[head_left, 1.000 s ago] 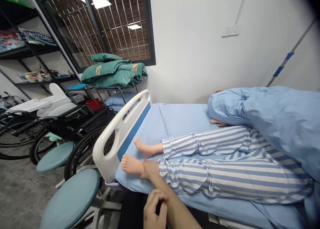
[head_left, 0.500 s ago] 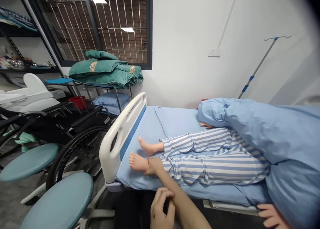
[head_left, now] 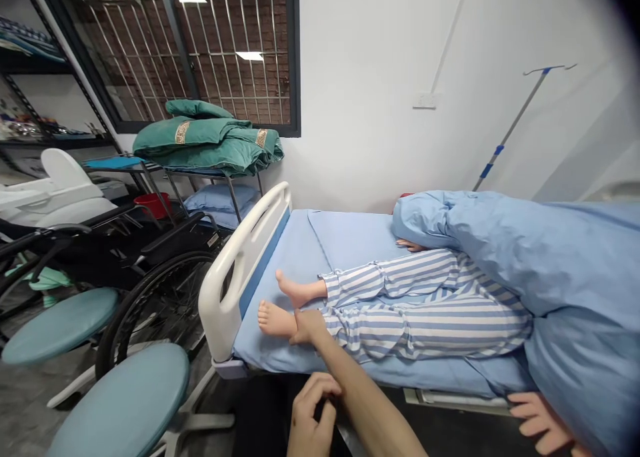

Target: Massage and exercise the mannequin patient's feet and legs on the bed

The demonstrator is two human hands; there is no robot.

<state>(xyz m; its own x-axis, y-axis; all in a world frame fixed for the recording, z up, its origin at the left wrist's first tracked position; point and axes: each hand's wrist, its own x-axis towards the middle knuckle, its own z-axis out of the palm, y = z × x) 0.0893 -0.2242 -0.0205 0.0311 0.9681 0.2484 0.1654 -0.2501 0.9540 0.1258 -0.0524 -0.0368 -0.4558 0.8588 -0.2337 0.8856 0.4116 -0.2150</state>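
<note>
- Manikin's near leg [head_left: 425,330] flat on the bed [head_left: 300,257], foot toward 9 o'clock.
- Right hand [head_left: 309,327] at its ankle, fingers wrapped round it.
- Left hand [head_left: 310,420] at 6 o'clock, fingers curled against the right forearm, holding nothing.
- Blanket [head_left: 525,244] already folded back toward 3 o'clock; leg seemingly not yet raised.

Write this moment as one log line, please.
right hand: grips manikin ankle | left hand: on right forearm | striped trousers | blue quilt folded back

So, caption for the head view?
Right hand holds manikin's near leg at ankle on hospital bed; left hand touches forearm.
</note>
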